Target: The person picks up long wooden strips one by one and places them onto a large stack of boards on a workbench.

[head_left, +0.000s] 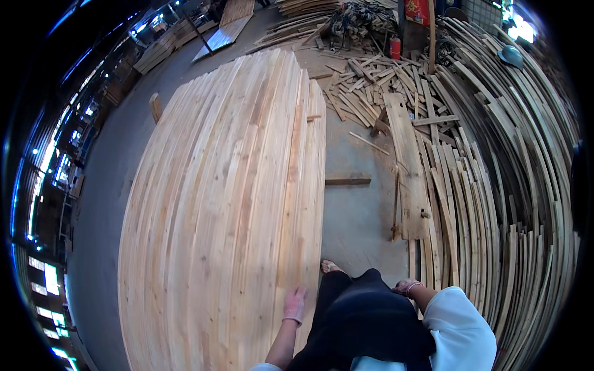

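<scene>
A wide layer of long pale wooden boards (pixel 216 204), lying side by side, fills the middle of the head view. My left hand (pixel 295 305), in a thin pinkish glove, rests on the boards near their right edge. Its fingers stretch forward and hold nothing. On the other side of my dark clothing, my right hand (pixel 406 287) is beside my thigh, also gloved and away from the boards. Its fingers are partly hidden, so I cannot make out whether they grip anything. A short piece of wood (pixel 314 118) lies on the far right part of the layer.
A wooden beam (pixel 348 179) juts out from beneath the boards on the right. Beyond it stands a narrow plank bench (pixel 405 167). Long stacked strips (pixel 476 210) line the right side, and a heap of offcuts (pixel 365 86) lies ahead. A red cylinder (pixel 395 48) stands behind it.
</scene>
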{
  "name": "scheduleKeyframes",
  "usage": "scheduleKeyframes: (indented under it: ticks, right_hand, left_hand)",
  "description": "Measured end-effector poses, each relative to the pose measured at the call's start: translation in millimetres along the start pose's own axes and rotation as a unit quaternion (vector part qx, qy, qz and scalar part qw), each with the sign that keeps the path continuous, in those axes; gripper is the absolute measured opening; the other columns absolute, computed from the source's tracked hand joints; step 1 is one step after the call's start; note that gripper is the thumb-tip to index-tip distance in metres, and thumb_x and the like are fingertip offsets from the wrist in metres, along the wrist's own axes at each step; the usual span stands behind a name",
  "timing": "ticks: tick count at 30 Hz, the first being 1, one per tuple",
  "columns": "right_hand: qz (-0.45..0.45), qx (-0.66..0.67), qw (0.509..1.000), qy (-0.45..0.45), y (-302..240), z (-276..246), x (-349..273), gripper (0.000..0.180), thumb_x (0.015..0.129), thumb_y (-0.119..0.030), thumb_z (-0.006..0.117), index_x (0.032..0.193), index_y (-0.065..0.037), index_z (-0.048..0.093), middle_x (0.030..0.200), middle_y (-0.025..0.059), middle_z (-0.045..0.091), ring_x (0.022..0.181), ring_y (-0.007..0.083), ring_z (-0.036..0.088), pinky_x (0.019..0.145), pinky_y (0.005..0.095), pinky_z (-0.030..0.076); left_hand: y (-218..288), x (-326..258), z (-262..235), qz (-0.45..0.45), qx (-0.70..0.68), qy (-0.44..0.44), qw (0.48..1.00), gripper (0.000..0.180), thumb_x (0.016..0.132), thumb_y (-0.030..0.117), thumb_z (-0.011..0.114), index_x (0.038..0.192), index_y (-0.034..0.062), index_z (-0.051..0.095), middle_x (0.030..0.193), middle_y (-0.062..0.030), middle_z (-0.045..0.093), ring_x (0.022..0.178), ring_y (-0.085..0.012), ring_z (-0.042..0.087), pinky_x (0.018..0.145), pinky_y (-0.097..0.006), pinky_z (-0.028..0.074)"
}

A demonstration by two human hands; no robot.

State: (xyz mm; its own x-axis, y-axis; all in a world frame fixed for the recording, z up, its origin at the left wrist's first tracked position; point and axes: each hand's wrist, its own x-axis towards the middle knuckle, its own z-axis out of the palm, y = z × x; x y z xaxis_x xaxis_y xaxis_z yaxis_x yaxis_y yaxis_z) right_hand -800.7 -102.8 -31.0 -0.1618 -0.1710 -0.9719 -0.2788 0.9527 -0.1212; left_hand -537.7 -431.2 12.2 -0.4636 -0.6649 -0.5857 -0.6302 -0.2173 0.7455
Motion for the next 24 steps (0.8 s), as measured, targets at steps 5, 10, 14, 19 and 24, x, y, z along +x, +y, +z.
scheduleKeyframes:
  ticks: [5, 10, 14, 19, 24]
  right_hand:
    - [-0.031, -0.008, 0.998, 0.047, -91, -82, 8, 0.049, 0.094, -0.046, 0.044, 0.111, -0.009, 0.070, 0.108, 0.0121, 0.071, 0.095, 0.0274, 0.069, 0.086, 0.0416, 0.052]
    - [-0.126, 0.036, 0.975, 0.182, -167, -173, 33, 0.051, 0.091, -0.048, 0.049, 0.115, -0.008, 0.068, 0.121, 0.0171, 0.065, 0.116, 0.0346, 0.059, 0.100, 0.0435, 0.046]
    - [-0.186, 0.390, 0.895, 0.108, -215, -252, 81, 0.032, 0.090, -0.046, 0.056, 0.081, -0.015, 0.058, 0.083, 0.0060, 0.060, 0.073, 0.0213, 0.054, 0.061, 0.0352, 0.041]
    - [-0.175, 0.724, 0.664, -0.073, -280, -366, 170, 0.036, 0.087, -0.045, 0.064, 0.068, -0.019, 0.047, 0.062, -0.0041, 0.049, 0.047, 0.0111, 0.044, 0.042, 0.0279, 0.032]
    - [-0.159, 0.756, 0.635, -0.031, -362, -482, 242, 0.035, 0.091, -0.049, 0.061, 0.090, -0.014, 0.062, 0.075, -0.0003, 0.061, 0.063, 0.0154, 0.059, 0.055, 0.0291, 0.046]
  left_hand:
    - [187, 103, -37, 0.244, 0.113, -0.001, 0.963, 0.044, 0.092, 0.032, 0.062, 0.122, -0.0007, 0.062, 0.112, -0.0164, 0.067, 0.105, -0.0252, 0.063, 0.094, -0.035, 0.048]
    - [312, 187, -55, 0.280, 0.209, 0.020, 0.937, 0.052, 0.089, 0.037, 0.066, 0.126, 0.0009, 0.059, 0.123, -0.0200, 0.063, 0.114, -0.0319, 0.061, 0.100, -0.038, 0.046]
    - [374, 265, -57, 0.321, 0.305, 0.064, 0.894, 0.068, 0.083, 0.044, 0.069, 0.134, 0.0024, 0.052, 0.131, -0.0197, 0.057, 0.124, -0.0329, 0.053, 0.107, -0.040, 0.040]
    - [431, 368, -51, 0.301, 0.451, 0.157, 0.825, 0.088, 0.075, 0.051, 0.073, 0.141, 0.0027, 0.042, 0.146, -0.0190, 0.041, 0.135, -0.0386, 0.037, 0.114, -0.048, 0.026]
    - [462, 436, -16, 0.253, 0.569, 0.190, 0.759, 0.104, 0.068, 0.064, 0.072, 0.144, 0.0025, 0.037, 0.150, -0.0230, 0.032, 0.139, -0.0438, 0.028, 0.116, -0.056, 0.018]
